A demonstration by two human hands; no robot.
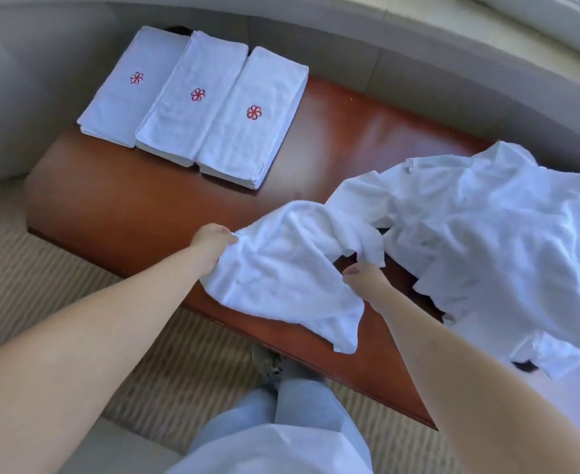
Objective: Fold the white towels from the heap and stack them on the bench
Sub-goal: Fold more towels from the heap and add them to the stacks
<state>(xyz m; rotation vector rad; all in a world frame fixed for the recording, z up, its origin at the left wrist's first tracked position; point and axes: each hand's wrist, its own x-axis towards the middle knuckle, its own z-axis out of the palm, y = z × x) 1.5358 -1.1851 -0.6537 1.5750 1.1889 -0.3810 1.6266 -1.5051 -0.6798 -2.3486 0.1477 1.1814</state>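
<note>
A crumpled white towel hangs between my hands over the near edge of the brown wooden bench. My left hand pinches its left edge. My right hand grips its right side, close to the heap of loose white towels on the bench's right end. At the far left end of the bench stand three stacks of folded white towels, side by side, each showing a red flower emblem on top.
A grey wall or sofa back curves behind the bench. Striped beige carpet lies in front and to the left. My legs in pale blue trousers stand against the bench's near edge. Bare wood shows between the stacks and the heap.
</note>
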